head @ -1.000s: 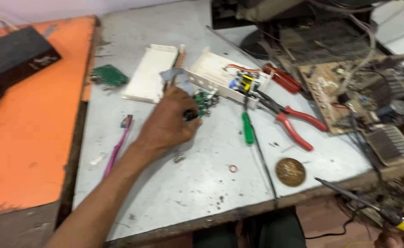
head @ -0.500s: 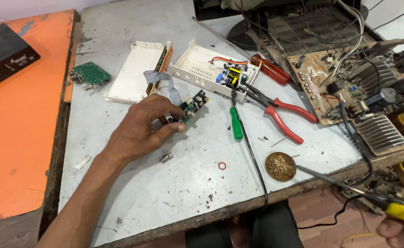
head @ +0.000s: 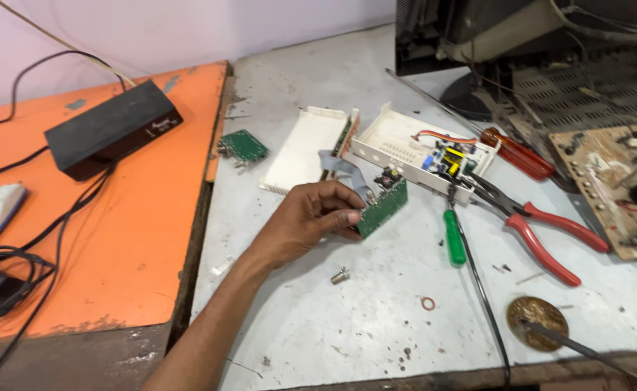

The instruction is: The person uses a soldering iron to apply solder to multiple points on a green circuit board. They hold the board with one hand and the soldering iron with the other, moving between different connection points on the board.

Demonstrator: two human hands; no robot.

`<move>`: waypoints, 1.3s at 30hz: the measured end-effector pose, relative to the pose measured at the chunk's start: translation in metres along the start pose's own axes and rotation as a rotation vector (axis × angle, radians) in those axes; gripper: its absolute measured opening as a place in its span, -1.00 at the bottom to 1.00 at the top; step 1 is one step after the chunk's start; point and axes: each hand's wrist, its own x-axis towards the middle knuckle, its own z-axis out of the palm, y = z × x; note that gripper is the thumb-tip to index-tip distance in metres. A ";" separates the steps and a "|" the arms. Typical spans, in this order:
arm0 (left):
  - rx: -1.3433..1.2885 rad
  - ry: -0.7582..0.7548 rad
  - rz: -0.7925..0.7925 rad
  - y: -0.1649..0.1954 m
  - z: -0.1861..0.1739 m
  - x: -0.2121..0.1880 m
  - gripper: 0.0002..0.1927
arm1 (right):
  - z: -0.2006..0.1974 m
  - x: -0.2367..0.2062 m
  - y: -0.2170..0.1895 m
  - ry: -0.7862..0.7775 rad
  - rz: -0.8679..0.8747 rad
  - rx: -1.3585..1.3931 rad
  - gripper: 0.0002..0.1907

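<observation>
One hand point(head: 311, 221) is seen. Two green circuit boards point(head: 382, 210) point(head: 244, 145) are counted, two white case halves point(head: 302, 148) point(head: 398, 141), two screwdrivers point(head: 454, 235) point(head: 515, 152), one pair of red-handled pliers point(head: 543, 235), one black box point(head: 112, 130), and one loose screw point(head: 340, 275).

grey workbench point(head: 376, 318), pliers point(head: 543, 232); screwdriver point(head: 454, 235)

Small green circuit board point(head: 384, 210), tilted on edge over the grey table, grey ribbon cable point(head: 344, 168) attached
</observation>
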 end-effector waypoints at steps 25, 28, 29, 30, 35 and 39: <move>0.540 -0.050 0.297 0.011 0.009 -0.010 -0.49 | 0.034 -0.018 -0.084 -0.336 -0.129 0.515 -0.71; 0.623 -0.072 0.471 0.012 0.013 -0.012 -0.46 | 0.027 -0.006 -0.065 -0.343 -0.073 0.507 -0.69; 0.661 -0.074 0.504 0.013 0.014 -0.013 -0.45 | 0.025 -0.004 -0.060 -0.342 -0.056 0.497 -0.67; 0.682 -0.084 0.482 0.013 0.015 -0.013 -0.47 | 0.024 -0.003 -0.057 -0.337 -0.042 0.478 -0.67; 0.835 -0.108 0.448 0.016 0.024 -0.015 -0.47 | 0.023 -0.004 -0.059 -0.356 -0.027 0.503 -0.68; 0.899 -0.150 0.434 0.013 0.038 -0.013 -0.55 | 0.022 -0.008 -0.076 -0.351 -0.020 0.471 -0.70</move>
